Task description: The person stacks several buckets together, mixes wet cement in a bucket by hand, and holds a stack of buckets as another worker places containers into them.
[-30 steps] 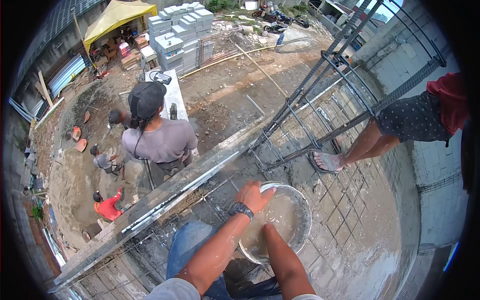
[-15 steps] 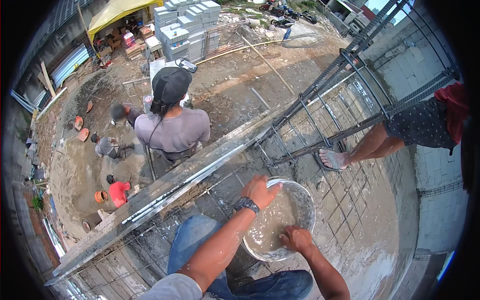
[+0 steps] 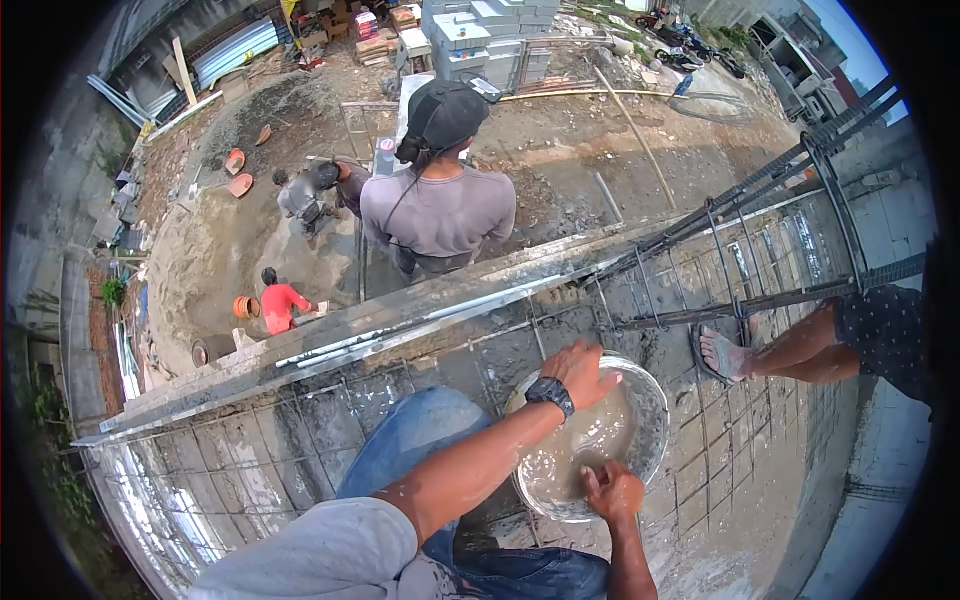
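Observation:
A round bucket (image 3: 655,400) with a pale, smeared rim stands on the rebar-covered slab in front of me. Wet grey-brown slurry (image 3: 565,455) fills part of it. My left hand (image 3: 580,375), with a dark watch on its wrist, grips the bucket's far rim, its fingers over the edge and its thumb toward the inside. Over the near right side of the bucket is my right hand (image 3: 614,492). Its fingers are curled together at the slurry surface; whether anything is between them is hidden.
A rebar column cage (image 3: 740,305) lies to the right, beside another person's sandaled foot (image 3: 722,355). A formwork edge with pale pipes (image 3: 420,335) borders the drop. Beyond it stands a person in a cap (image 3: 440,205); several workers and stacked grey blocks (image 3: 485,45) are farther off.
My view has shifted, so the scene sits farther right. My right hand has turned and its fingers are more curled at the slurry. The left hand remains at the rim.

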Tool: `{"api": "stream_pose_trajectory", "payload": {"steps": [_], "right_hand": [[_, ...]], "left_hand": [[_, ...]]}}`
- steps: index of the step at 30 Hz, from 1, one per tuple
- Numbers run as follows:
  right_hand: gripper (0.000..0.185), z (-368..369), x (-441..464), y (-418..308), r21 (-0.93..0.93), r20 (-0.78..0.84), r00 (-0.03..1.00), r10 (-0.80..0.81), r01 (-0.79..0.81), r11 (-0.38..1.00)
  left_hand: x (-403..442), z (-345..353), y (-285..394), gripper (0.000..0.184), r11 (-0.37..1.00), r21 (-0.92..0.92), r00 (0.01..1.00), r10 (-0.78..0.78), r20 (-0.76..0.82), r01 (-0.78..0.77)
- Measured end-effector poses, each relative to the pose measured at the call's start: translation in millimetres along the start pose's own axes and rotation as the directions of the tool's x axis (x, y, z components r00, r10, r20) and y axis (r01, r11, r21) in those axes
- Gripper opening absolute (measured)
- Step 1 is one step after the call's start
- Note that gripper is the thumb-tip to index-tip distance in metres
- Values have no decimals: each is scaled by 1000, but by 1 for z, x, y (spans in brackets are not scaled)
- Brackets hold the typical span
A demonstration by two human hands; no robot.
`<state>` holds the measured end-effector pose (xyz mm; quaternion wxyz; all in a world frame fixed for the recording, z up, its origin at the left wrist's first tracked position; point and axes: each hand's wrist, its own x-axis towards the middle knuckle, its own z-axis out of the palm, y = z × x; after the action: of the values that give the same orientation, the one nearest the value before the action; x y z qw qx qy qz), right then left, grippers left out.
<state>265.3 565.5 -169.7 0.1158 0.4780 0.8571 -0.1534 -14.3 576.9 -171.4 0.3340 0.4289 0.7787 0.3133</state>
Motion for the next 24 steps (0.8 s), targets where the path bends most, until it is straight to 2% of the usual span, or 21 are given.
{"api": "stream_pose_trajectory", "payload": {"steps": [4,10,13,19,24], "right_hand": [[35,-4,-2,-8,7,-14,999,-43,43,999],[30,-5,0,-10,36,-76,992,-97,100,994],[27,-9,-1,-11,43,-36,997,-62,64,997],[28,-1,0,-6,102,-66,997,-48,55,993],[28,0,1,-4,58,-39,997,-63,65,996]], "left_hand": [[-2,1,-3,51,1000,-10,1000,12,13,-12],[-2,4,-3,54,1000,7,1000,15,-6,-15],[-3,2,-2,55,1000,-8,1000,11,3,-11],[0,5,-2,55,1000,-11,1000,-6,8,6],[-1,2,-1,55,999,-30,1000,-15,14,16]]}}
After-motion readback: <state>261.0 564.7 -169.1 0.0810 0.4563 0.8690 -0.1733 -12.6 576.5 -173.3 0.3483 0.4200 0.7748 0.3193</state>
